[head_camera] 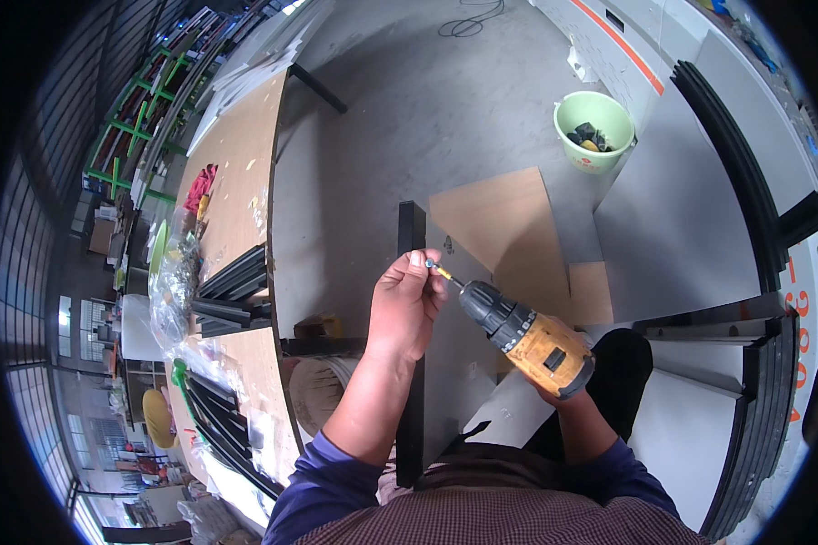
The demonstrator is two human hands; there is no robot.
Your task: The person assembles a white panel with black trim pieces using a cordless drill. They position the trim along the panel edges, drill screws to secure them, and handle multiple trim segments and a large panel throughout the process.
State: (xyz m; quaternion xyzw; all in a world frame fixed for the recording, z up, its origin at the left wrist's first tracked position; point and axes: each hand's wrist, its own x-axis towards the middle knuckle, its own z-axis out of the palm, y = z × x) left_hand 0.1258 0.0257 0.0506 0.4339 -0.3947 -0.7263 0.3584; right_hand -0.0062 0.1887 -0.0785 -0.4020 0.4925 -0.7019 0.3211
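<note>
My left hand (409, 300) pinches a small metal screw (430, 263) between thumb and fingertips. The tip of a yellow-banded driver bit (443, 272) is at the screw or just beside it; contact is hard to tell. My right hand (559, 388) grips a worn orange and black cordless drill (545, 347), mostly from behind and below, so its fingers are largely hidden. The drill points up and to the left. Beneath my left hand and forearm runs a long black bar (411, 225), its far end showing beyond the fingers.
A wooden worktable (238, 157) on the left bears black profiles (235, 286), a clear plastic bag (174, 293) and a red cloth (201, 187). A light green bucket (589, 163) stands on the floor. Grey panels (675, 204) with black edge strips lie to the right, near a brown board (504, 218).
</note>
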